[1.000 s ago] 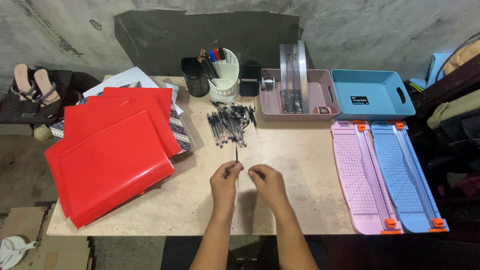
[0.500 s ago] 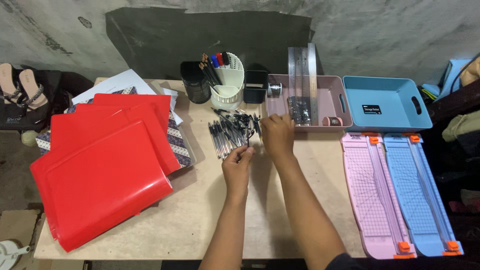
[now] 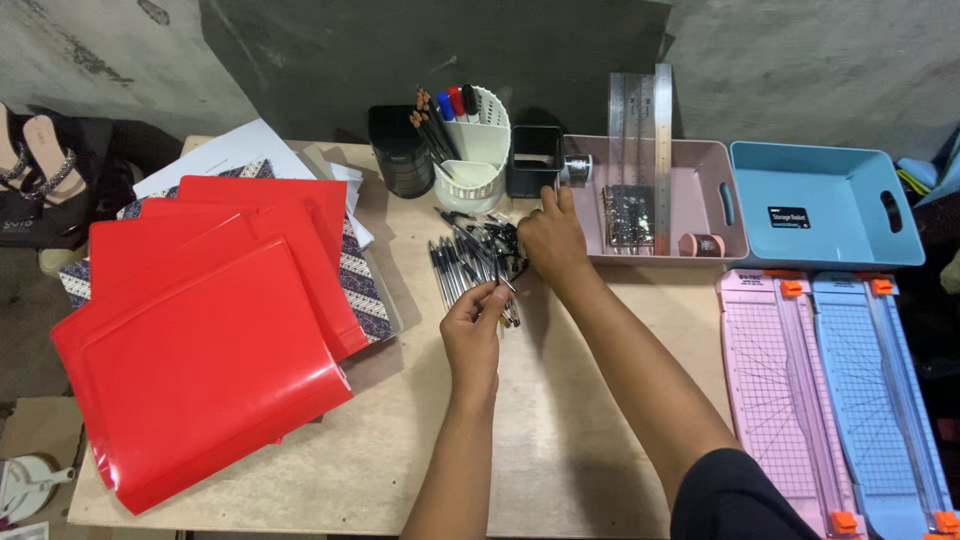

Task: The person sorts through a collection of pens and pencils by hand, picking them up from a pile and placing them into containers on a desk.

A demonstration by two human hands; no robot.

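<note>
Head view is showing both hands working at a loose pile of pens [image 3: 470, 262] lying just above the middle of the frame. The left hand [image 3: 473, 325] is pinching one black pen [image 3: 500, 285] between its fingertips at the pile's lower edge, the pen slanting up into the heap. The right hand [image 3: 548, 240] is reaching further up, its fingers curled over the pile's right side; whether it is gripping anything I cannot tell. Red folders [image 3: 215, 310] are lying fanned at the left, at least four overlapping. Two trays are sitting at the upper right, one pink [image 3: 700, 165] holding two steel rulers [image 3: 640, 120], one blue [image 3: 820, 205]. Two paper trimmers, pink [image 3: 775, 385] and blue [image 3: 880, 385], are lying side by side at the lower right. A white pen holder [image 3: 472, 160] is standing above the pile.
</note>
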